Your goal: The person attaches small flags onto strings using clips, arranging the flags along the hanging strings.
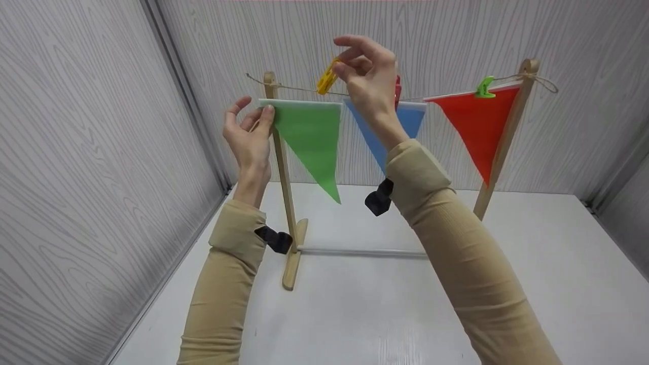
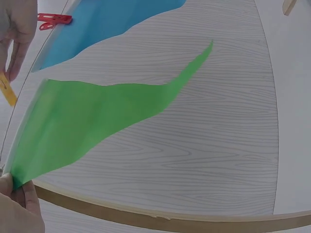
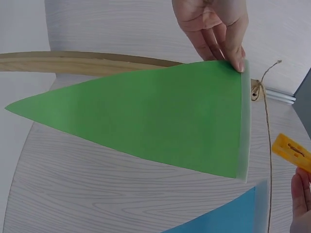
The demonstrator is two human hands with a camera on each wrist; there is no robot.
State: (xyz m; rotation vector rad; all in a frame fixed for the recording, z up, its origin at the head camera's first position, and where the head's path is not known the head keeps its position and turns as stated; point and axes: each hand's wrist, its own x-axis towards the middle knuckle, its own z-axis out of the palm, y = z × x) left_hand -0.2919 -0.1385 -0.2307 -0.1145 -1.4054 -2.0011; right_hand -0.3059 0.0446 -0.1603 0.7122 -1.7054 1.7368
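A green triangular pennant [image 1: 314, 137] with a white top edge hangs from my left hand [image 1: 251, 134], which pinches its upper left corner beside the wooden post. Its point dangles down and to the right. My right hand [image 1: 370, 76] holds a yellow clothespin [image 1: 328, 76] by one end, just above the twine [image 1: 304, 89]. In the right wrist view the clothespin [image 3: 291, 151] sits close beside the twine, and the pennant's white edge lies a little apart from the twine. Behind my right wrist hangs a blue pennant [image 1: 411, 119], with a red clothespin [image 1: 397, 91] at its top.
At the right, a red pennant [image 1: 476, 121] hangs by a green clip [image 1: 485, 88] near the right post [image 1: 507, 137]. The left post [image 1: 284, 177] stands on a wooden foot [image 1: 294, 268]. A pale rod [image 1: 360, 252] runs low between the posts above the white table [image 1: 355, 309].
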